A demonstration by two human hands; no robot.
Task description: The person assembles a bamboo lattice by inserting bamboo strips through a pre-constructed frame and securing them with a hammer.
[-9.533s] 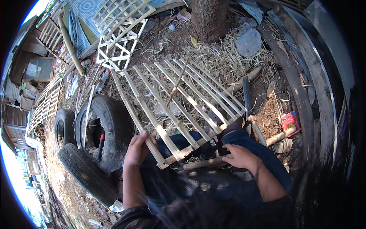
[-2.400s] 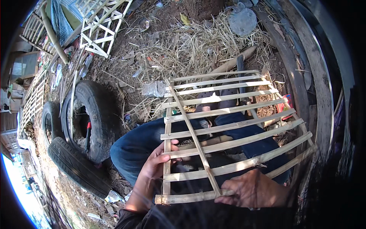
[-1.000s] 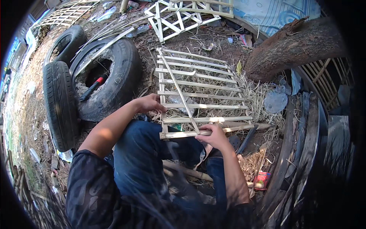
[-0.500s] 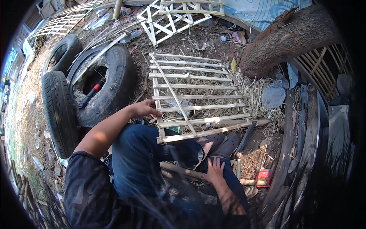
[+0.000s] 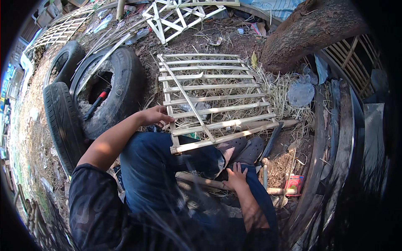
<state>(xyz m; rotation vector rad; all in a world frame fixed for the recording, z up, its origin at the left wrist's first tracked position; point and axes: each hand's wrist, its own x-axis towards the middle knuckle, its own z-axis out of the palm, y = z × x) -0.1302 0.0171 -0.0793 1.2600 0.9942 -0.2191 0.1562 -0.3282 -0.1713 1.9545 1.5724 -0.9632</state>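
A slatted bamboo panel (image 5: 217, 99) lies over straw in front of me, its pale crosspieces tied between two side rails. One thin strip runs slantwise across its left half. My left hand (image 5: 157, 116) grips the left rail near the close end, thumb and fingers around it. My right hand (image 5: 236, 178) rests on my lower leg with its fingers apart, holding nothing. Close by the panel's near right corner is a dark, narrow blade-like piece (image 5: 273, 141). My shoes (image 5: 247, 149) are partly hidden under the near edge.
Old tyres (image 5: 125, 79) stand at the left; a red-and-black handled tool (image 5: 99, 103) leans in one. A thick tree trunk (image 5: 305, 35) slants in at upper right. More bamboo lattice (image 5: 180, 19) lies at the back. Planks (image 5: 335, 138) line the right, near a red packet (image 5: 295, 185).
The whole view has shifted slightly. The panel's near edge seems a little higher, with my left hand still on its rail. My right hand stays on my leg.
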